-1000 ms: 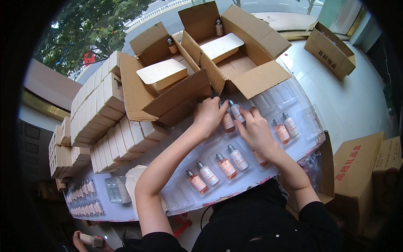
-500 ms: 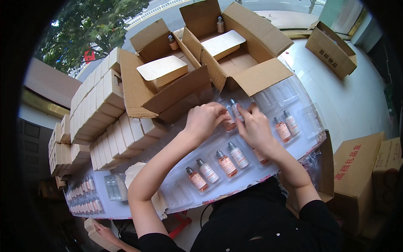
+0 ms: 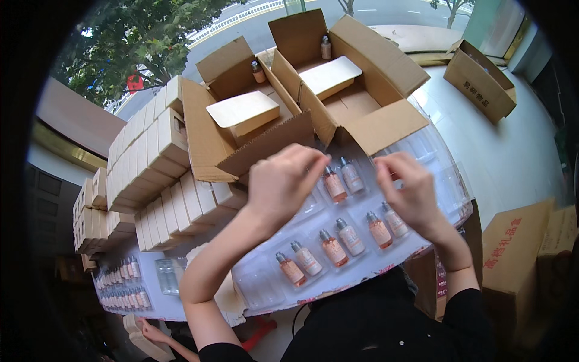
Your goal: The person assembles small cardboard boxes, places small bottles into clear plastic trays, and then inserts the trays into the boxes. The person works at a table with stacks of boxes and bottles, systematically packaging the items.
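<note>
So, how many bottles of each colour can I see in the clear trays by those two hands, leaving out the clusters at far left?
Orange bottles: 4
Whitish bottles: 4
Total visible: 8; the right hand may hide more.

A crowded white-topped table (image 3: 167,306).
On it I see two open cardboard cartons (image 3: 205,139), stacks of pale boxes (image 3: 142,151) close beside them, clear plastic trays (image 3: 259,288) along the near side, several carrying paired bottles (image 3: 333,248), and a torn pale sheet (image 3: 230,297) by the worn front edge.
</note>
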Motion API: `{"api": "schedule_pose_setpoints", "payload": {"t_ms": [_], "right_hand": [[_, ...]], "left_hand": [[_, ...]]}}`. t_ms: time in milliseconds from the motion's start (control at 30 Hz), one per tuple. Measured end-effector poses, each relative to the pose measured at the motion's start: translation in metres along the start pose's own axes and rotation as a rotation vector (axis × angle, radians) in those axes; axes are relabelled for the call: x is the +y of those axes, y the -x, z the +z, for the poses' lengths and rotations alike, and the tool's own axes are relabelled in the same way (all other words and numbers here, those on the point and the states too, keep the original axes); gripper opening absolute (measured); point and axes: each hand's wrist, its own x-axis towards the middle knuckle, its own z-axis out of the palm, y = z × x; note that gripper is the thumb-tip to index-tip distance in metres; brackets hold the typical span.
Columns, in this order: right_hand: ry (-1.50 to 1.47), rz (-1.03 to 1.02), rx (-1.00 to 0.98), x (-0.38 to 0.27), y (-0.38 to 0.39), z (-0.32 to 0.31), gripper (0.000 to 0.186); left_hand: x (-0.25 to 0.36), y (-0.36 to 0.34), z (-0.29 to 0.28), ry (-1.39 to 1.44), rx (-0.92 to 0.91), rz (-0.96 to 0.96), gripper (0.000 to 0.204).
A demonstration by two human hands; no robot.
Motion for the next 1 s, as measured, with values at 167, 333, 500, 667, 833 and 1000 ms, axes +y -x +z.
{"api": "schedule_pose_setpoints", "payload": {"t_ms": [167,333,500,667,833,1000], "right_hand": [[0.058,-0.020,0.096,0.026,-0.098,-0.025,0.017],[0.501,-0.068,0.078,0.096,-0.210,0.022,0.024],[0.601,0.015,-0.072,0.129,-0.280,0.076,0.023],[0.495,0.179,-0.304,0.150,-0.325,0.115,0.029],[0.595,0.178,-0.295,0.164,-0.337,0.149,0.043],[0.687,0.091,-0.212,0.164,-0.329,0.167,0.028]], "left_hand": [[-0.035,-0.072,-0.069,-0.045,0.151,-0.153,0.021],[-0.148,-0.140,-0.077,-0.301,0.180,-0.212,0.029],[-0.219,-0.184,-0.047,-0.262,-0.099,-0.446,0.038],[-0.230,-0.215,-0.010,-0.443,-0.201,-0.489,0.043],[-0.241,-0.219,0.028,-0.505,-0.286,-0.451,0.049],[-0.247,-0.217,0.040,-0.372,-0.137,-0.454,0.032]]}}
